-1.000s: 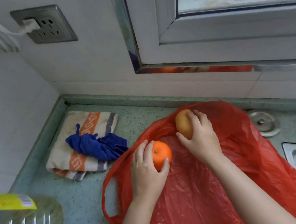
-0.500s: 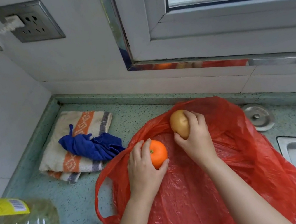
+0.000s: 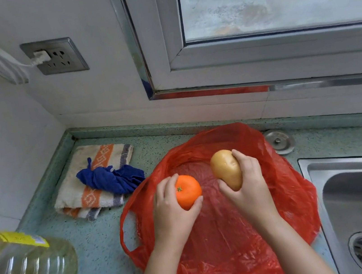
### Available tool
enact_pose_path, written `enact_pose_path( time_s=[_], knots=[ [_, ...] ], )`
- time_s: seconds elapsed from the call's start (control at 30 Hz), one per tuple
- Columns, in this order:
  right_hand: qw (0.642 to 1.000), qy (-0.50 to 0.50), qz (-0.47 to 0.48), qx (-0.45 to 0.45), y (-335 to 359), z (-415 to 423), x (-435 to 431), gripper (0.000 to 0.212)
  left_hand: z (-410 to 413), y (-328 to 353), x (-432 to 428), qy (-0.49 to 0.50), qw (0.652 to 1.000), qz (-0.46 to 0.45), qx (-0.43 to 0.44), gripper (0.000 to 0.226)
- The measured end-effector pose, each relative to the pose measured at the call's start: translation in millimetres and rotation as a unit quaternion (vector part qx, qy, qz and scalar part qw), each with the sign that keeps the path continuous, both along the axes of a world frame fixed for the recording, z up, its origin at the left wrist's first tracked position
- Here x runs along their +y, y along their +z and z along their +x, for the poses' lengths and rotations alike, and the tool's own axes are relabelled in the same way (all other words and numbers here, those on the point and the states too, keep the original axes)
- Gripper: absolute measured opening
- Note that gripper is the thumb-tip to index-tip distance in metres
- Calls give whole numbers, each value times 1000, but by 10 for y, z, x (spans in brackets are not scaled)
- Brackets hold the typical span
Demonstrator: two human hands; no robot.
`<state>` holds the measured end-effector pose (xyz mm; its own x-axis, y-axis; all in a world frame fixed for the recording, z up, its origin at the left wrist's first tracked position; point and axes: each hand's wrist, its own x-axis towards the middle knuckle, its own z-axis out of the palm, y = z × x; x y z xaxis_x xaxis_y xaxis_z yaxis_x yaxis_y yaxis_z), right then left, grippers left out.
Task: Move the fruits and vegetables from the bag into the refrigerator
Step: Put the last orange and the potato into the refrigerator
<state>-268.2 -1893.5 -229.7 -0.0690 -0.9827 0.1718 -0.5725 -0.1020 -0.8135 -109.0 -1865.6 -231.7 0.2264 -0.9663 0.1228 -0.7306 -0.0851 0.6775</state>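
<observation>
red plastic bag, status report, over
Left grip shut on round orange fruit. Right grip shut on yellow-brown potato. Both above red plastic bag. Nothing blocking.

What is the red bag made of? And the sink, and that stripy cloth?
The red bag looks like thin plastic film: shiny, crinkled and a bit see-through. The sink looks like brushed stainless steel, grey with soft reflections. The stripy cloth seems to be woven cotton towelling, matte and fuzzy, though the fibre is a guess.

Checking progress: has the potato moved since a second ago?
Yes. The potato in the right hand has come away from the red bag's far rim, toward the person.
</observation>
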Motion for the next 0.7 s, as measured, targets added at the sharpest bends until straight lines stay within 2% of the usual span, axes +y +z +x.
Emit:
enact_pose_path(
  time_s=[0.17,0.4,0.7],
  knots=[
    [999,-21,-28,11,317,-106,384,66,-22,291,254,-37,997,-31,55,67],
    [995,-78,-50,29,682,-140,869,63,109,524,532,-98,992,-9,83,66],
    [979,-195,-42,28,924,-14,1525,64,60,767,807,-253,960,-22,118,65]
  ],
)
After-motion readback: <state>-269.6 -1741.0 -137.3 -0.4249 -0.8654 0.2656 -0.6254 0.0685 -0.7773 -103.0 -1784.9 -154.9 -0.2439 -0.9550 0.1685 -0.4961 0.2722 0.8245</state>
